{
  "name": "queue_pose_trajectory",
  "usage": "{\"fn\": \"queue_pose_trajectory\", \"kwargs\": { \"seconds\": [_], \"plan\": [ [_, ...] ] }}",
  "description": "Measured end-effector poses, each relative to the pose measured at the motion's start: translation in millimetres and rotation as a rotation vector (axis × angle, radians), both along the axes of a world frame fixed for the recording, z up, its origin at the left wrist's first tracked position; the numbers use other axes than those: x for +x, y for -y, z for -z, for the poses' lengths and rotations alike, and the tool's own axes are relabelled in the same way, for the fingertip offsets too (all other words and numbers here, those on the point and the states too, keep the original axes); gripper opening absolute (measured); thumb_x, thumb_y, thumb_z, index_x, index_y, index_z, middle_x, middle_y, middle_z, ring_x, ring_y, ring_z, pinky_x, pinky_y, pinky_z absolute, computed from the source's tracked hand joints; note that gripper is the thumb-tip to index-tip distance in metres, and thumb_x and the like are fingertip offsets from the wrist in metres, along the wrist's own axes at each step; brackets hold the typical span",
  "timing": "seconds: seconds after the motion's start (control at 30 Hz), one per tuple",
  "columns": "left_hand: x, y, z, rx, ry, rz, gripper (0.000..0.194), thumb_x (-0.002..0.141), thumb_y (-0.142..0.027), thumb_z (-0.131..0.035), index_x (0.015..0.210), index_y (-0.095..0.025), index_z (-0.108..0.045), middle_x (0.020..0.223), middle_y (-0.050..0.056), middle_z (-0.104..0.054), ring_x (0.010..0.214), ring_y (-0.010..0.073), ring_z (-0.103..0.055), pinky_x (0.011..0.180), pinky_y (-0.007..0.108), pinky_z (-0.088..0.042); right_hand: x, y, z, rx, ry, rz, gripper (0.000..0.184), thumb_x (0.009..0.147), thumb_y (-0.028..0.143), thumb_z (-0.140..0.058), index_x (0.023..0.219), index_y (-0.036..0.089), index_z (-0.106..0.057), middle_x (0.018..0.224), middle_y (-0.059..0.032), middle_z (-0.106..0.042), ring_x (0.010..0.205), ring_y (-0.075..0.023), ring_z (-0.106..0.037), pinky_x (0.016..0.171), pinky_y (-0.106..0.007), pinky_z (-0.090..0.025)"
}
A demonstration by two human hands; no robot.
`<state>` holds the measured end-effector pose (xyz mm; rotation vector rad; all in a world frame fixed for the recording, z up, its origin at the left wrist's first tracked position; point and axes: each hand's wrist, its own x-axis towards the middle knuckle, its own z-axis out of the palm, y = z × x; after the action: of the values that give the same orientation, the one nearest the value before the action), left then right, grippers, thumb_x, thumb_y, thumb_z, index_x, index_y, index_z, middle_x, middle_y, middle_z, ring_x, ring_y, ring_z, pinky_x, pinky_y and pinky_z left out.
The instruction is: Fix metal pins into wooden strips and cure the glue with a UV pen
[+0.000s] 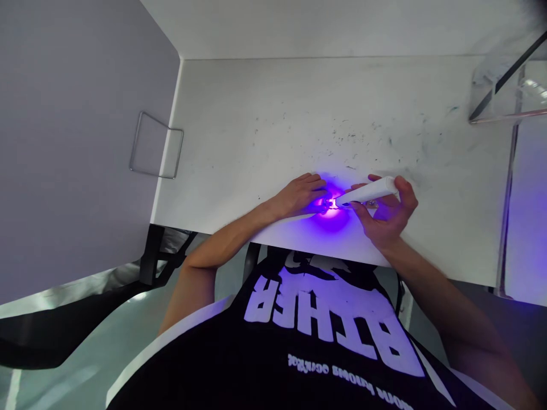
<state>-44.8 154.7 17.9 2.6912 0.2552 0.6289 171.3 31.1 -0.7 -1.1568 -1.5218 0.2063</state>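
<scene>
White lamp (pixel 366 192), pinched in the right hand (pixel 387 222), pointed toward nine o'clock to light a piece (pixel 327 204) — curled left hand's (pixel 299 195) grip unclear.

We wear a black shirt (pixel 205 364) with white shoulder sections (pixel 171 333). Large, blocky, violet-tinted letters (pixel 337 324) span its front; smaller pale lettering (pixel 342 376) sits nearer, a pale graphic (pixel 325 263) farther. Our left hand (pixel 301 195) and right hand (pixel 384 222) are bare.

Violet glow centre, dim grey edges
</scene>
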Motion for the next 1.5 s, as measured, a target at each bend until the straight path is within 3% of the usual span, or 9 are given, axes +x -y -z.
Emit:
{"fn": "queue_pose_trajectory", "kwargs": {
  "seconds": [0.13,0.33,0.63,0.9,1.27,1.5],
  "plan": [
    [0,0,-1.3,-0.024,-0.045,-0.001,0.031,0.104,-0.043,-0.058,0.113,-0.017,-0.071,0.105,0.007,-0.074,0.096,0.0187,-0.06,0.083,0.032,-0.045,0,0,0.1,-0.007,0.004,-0.001,0.097,0.077,0.022,-0.084,0.155,0.035,-0.028,0.123,-0.0037,-0.068,0.12,-0.022,-0.07,0.088,-0.042,-0.069],
    [0,0,0.5,-0.018,-0.03,0.003,0.03,0.104,-0.042,-0.058,0.117,-0.018,-0.071,0.105,0.007,-0.074,0.096,0.0185,-0.06,0.083,0.032,-0.046,-2,0,-4.6,0.004,-0.004,-0.017,0.099,0.075,0.016,-0.083,0.156,0.035,-0.028,0.135,-0.0059,-0.064,0.115,-0.0203,-0.072,0.086,-0.038,-0.07],
    [-1,0,-2.5,-0.012,-0.036,0.0,0.031,0.104,-0.043,-0.057,0.115,-0.017,-0.071,0.105,0.007,-0.074,0.096,0.0186,-0.061,0.083,0.032,-0.047,-4,0,-7.6,0.008,-0.022,-0.019,0.099,0.076,0.014,-0.083,0.156,0.036,-0.03,0.129,-0.0039,-0.066,0.118,-0.0205,-0.071,0.093,-0.04,-0.069],
    [0,-1,0.8,-0.001,-0.01,0.002,0.03,0.104,-0.043,-0.059,0.112,-0.017,-0.072,0.103,0.007,-0.074,0.094,0.0179,-0.06,0.082,0.031,-0.045,-3,-1,-6.4,0.01,-0.014,-0.011,0.098,0.076,0.017,-0.084,0.155,0.037,-0.03,0.14,-0.0052,-0.061,0.12,-0.0201,-0.07,0.095,-0.039,-0.068],
    [0,0,0.5,0.012,0.005,-0.004,0.029,0.105,-0.041,-0.057,0.11,-0.017,-0.072,0.103,0.006,-0.074,0.093,0.0172,-0.059,0.081,0.031,-0.046,-5,0,-9.7,0.001,0.0,-0.006,0.098,0.077,0.016,-0.083,0.156,0.036,-0.029,0.121,-0.0025,-0.069,0.12,-0.0206,-0.07,0.091,-0.04,-0.069],
    [-1,-1,-0.9,0.009,-0.041,0.012,0.032,0.104,-0.045,-0.057,0.11,-0.019,-0.074,0.105,0.006,-0.074,0.094,0.0176,-0.059,0.082,0.032,-0.045,-6,1,-8.3,-0.036,-0.014,0.023,0.092,0.081,0.021,-0.08,0.156,0.036,-0.027,0.135,-0.0059,-0.064,0.108,-0.0163,-0.074,0.09,-0.037,-0.069]
  ]
}}
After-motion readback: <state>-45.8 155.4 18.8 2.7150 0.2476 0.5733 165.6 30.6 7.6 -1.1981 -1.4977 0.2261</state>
